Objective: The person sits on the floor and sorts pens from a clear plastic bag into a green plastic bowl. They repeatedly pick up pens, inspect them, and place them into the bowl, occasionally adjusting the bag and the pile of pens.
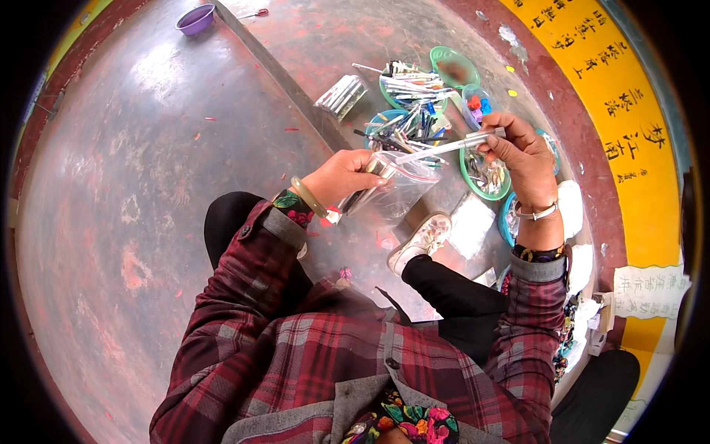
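My left hand [340, 177] is closed on the edge of a clear zip bag [407, 189], which has several dark and pale stick-like items along its left side. My right hand [520, 148] pinches a clear-and-white pen [441, 150] by its thick end. The pen slants down to the left, its thin end at the mouth of the bag; whether it is inside cannot be made out. Behind the bag stands a blue basket [377, 120] of dark and blue pens. A green basket [465, 174] of small pieces sits beneath my right hand.
Farther off are a green basket of white pens [414, 83], a packed clear bag of pens [342, 96], a green bowl [442, 55] and a small bowl of coloured pieces [477, 103]. A purple basin [196, 21] stands far left. A low ledge [288, 89] crosses the floor.
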### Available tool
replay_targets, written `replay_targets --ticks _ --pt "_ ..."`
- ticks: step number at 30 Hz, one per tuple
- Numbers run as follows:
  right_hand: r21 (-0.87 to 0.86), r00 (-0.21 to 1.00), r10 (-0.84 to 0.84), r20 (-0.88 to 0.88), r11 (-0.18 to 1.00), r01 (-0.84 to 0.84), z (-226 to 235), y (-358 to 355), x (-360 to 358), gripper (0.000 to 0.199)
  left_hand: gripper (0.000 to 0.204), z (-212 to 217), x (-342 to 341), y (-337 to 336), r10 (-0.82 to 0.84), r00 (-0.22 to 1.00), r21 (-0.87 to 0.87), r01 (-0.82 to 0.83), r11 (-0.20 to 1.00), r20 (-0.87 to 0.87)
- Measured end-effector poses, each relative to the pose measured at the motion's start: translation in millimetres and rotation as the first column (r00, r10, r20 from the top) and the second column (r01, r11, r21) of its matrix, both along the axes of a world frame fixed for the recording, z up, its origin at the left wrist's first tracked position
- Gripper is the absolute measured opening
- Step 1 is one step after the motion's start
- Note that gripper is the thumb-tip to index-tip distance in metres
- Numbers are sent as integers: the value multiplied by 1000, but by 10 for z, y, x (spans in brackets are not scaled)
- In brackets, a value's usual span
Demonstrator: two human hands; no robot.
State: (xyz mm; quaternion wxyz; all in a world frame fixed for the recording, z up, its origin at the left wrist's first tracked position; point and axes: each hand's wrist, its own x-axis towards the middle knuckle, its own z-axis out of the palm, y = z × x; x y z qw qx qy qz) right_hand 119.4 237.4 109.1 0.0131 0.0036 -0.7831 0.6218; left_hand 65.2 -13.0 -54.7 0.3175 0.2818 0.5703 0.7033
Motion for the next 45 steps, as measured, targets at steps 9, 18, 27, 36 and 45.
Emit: replay_targets --ticks 9,18,27,36,45 --pt "42 999 11 -30 999 -10 -150 132 -83 17 18 33 9 -2 -2 1000 -37 1 999 -25" --pt "44 1000 -4 -7 999 4 -223 167 -104 22 15 0 14 9 30 999 -27 -30 999 -29" --pt "-80 982 84 171 994 -71 -539 -48 -160 17 19 -71 12 50 31 998 -71 -35 997 -59" --pt "99 993 50 103 993 -60 -753 -232 -127 12 22 -26 50 103 12 1000 -22 -13 1000 -3" --pt "243 997 50 51 968 -61 -882 -402 -65 13 24 -70 55 131 15 998 17 -16 1000 61"
